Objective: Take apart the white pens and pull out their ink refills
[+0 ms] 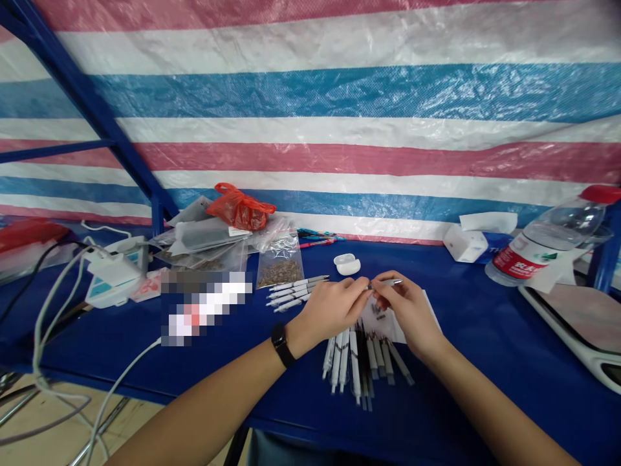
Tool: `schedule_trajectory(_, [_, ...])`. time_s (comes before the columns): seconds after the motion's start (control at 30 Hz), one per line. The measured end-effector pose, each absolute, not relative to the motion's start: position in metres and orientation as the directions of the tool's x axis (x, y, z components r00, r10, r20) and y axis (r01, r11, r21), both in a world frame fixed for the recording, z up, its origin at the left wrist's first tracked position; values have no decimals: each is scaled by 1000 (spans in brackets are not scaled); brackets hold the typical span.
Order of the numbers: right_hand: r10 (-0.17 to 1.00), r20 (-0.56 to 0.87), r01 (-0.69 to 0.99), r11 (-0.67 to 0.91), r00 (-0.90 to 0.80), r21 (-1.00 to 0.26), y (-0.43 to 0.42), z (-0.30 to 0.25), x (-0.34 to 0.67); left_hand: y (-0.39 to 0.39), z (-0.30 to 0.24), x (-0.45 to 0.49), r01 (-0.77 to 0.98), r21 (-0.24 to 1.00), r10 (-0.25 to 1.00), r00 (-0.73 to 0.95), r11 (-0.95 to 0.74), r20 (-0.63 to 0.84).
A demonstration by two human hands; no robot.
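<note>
Both hands meet over the blue table around a slim pen with a silvery pointed tip toward the right. My left hand, with a black band on its wrist, pinches the pen's left end. My right hand has its thumb and fingers closed on the pen near the tip. Below them lie several white pen barrels and dark thin refills, fanned toward me. A white paper with small dark pieces lies partly under my right hand. Left of my left hand, several white pens lie in a row.
A white earbud case lies beyond the hands. A bag of small brown parts and a red plastic bag are back left. Power strips with cables stand left. A water bottle and a scale are at right.
</note>
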State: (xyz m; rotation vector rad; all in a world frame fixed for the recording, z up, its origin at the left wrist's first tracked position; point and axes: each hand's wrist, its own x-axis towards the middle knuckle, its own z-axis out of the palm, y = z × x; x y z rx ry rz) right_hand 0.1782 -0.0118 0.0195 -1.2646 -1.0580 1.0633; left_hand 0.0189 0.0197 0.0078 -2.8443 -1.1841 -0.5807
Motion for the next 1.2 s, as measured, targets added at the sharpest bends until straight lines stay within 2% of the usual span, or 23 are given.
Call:
schedule_trajectory(0.6, [979, 7, -151, 38, 202, -988, -10, 17, 179, 19, 9, 19, 696, 134, 695, 643, -705, 321])
schedule_trajectory(0.87, [982, 23, -89, 41, 188, -995, -9, 18, 181, 20, 8, 19, 681, 157, 685, 637, -715, 354])
schedule_trajectory(1.0, [969, 56, -131, 89, 242, -987, -7, 20, 184, 19, 12, 18, 689, 188, 705, 625, -700, 337])
schedule_trajectory(1.2, [956, 28, -202, 90, 293, -975, -4, 23, 189, 19, 14, 17, 691, 201, 714, 629, -695, 307])
